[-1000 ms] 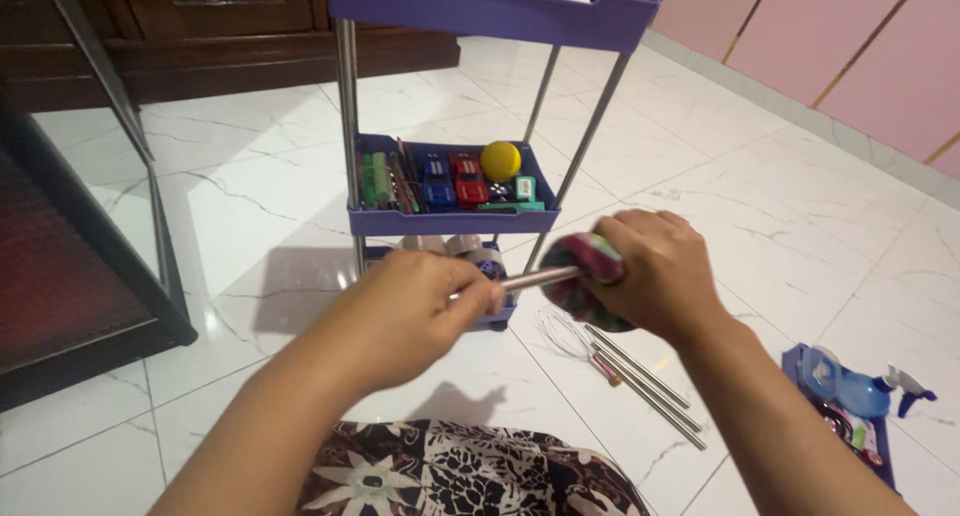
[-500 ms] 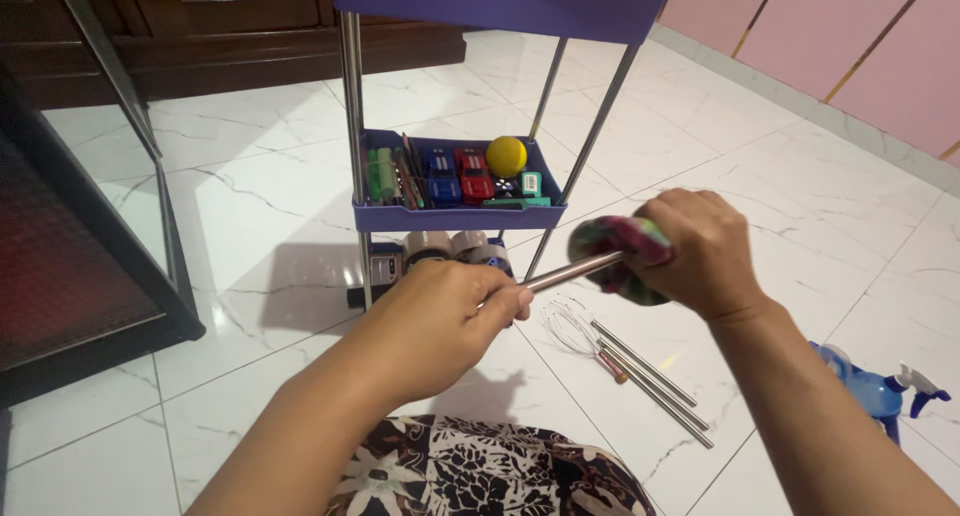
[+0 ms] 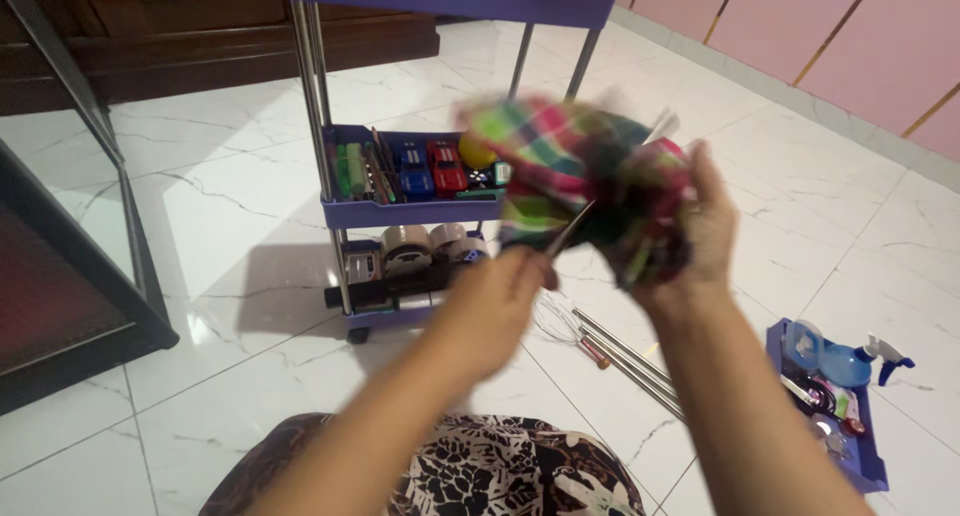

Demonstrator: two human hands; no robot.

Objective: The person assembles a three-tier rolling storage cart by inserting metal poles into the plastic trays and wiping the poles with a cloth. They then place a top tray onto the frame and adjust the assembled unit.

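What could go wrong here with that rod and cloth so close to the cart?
1. The left hand pinches a thin metal rod wrapped in checked cloth held by the right hand; the rod might slip.
2. The cloth could snag the purple cart.
3. Loose rods on the floor could roll underfoot.

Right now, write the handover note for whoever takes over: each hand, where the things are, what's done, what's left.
Right hand: raised, gripping a bunched plaid cloth.
Left hand: holds a thin metal rod whose upper end runs into the cloth; both are motion-blurred.
More metal rods and a whisk lie on the floor beside the purple cart.
Purple tray of bottles sits at the right.
Done: cannot tell how much of the rod is wiped.
Left: the floor rods lie untouched.
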